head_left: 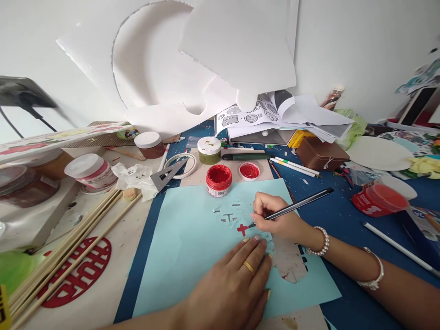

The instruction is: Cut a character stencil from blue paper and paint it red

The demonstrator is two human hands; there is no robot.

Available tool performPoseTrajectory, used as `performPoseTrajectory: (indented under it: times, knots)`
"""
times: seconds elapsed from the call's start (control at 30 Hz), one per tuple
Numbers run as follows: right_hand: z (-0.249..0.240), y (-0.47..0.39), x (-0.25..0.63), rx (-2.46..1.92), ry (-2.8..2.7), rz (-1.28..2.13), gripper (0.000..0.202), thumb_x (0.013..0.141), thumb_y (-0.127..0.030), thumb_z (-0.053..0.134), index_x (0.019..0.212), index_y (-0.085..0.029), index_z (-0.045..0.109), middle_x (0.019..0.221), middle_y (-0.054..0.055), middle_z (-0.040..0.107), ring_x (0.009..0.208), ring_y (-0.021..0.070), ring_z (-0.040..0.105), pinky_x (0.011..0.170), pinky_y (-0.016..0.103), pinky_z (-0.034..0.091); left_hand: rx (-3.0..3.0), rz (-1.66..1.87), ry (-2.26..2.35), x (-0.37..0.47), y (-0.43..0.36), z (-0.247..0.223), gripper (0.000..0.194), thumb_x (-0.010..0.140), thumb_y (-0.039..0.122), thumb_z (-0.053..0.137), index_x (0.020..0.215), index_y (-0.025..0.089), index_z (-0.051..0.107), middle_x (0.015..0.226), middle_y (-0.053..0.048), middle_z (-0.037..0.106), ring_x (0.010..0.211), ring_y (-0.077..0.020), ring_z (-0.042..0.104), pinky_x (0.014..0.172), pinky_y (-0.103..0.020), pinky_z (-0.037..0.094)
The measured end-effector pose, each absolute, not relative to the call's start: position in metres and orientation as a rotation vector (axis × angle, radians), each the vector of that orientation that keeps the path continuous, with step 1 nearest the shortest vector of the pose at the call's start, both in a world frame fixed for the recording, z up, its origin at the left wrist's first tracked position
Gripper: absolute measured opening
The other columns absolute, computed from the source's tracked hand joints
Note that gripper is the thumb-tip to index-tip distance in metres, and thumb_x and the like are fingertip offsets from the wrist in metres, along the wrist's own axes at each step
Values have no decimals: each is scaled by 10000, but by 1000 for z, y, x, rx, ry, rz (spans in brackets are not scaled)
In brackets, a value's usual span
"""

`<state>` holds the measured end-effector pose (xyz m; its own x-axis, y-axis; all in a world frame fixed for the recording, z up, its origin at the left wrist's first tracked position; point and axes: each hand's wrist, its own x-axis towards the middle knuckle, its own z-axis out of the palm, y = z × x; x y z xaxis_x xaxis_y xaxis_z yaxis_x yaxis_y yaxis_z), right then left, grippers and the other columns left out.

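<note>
My left hand (pixel 233 279), with a ring on one finger, lies flat on a light-blue paper sheet (pixel 172 256) that has shapes cut out of it. My right hand (pixel 271 213) pinches a slim black paintbrush (pixel 302 201). Its tip rests on or just above the sheet, beside a small red cross (pixel 242 229) near my left fingertips. An open jar of red paint (pixel 219 179) stands at the sheet's top edge, and its paint-smeared lid (pixel 249 171) lies to the right of it.
Behind the jar are a green paint jar (pixel 209 150), a dark green marker (pixel 246 156) and a tape roll (pixel 182 166). Wooden sticks (pixel 72 247) cross a red cut-out (pixel 96 256) at left. A brown box (pixel 321 153) and red tub (pixel 378 199) stand at right.
</note>
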<state>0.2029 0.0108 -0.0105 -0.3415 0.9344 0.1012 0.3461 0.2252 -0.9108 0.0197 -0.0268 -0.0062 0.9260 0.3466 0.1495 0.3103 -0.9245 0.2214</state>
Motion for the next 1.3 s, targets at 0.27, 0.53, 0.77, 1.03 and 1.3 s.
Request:
performPoseTrajectory:
  times: [0.27,0.53,0.77,1.03,1.3]
  knots:
    - [-12,10,203,-1177,-1835,1076,238,713,-76,492,615,-195,311,581,-61,343,514,74,316,468,206,287,2911,323,488,20,-26,-7,360,883,272,380,1185,96,468,1271,-128,439,1164,-247,409,946,-356,382]
    - [-8,12,203,-1186,-1538,964,249,755,-242,566,601,-193,376,532,-67,364,467,72,315,432,208,283,2906,353,489,20,-25,-8,354,888,267,372,1184,96,464,1269,-125,442,1169,-241,402,956,-353,371]
    - [25,22,204,-1115,-1380,915,118,792,-279,532,864,-198,580,710,-5,556,545,86,442,497,225,373,2862,309,497,19,-27,-5,360,888,259,374,1201,97,446,1288,-118,421,1197,-230,363,982,-342,335]
    - [63,63,178,-1116,-1618,670,103,769,-276,551,773,-180,515,692,-16,554,595,90,497,543,216,392,2885,326,487,20,-26,-7,361,888,261,376,1195,88,455,1279,-129,428,1178,-242,389,974,-349,345]
    - [69,78,163,-1224,-1958,358,199,781,-249,535,619,-186,438,457,-67,410,422,73,388,476,227,304,2936,341,468,20,-24,-9,355,896,281,353,1169,90,477,1257,-128,455,1159,-247,414,945,-350,376]
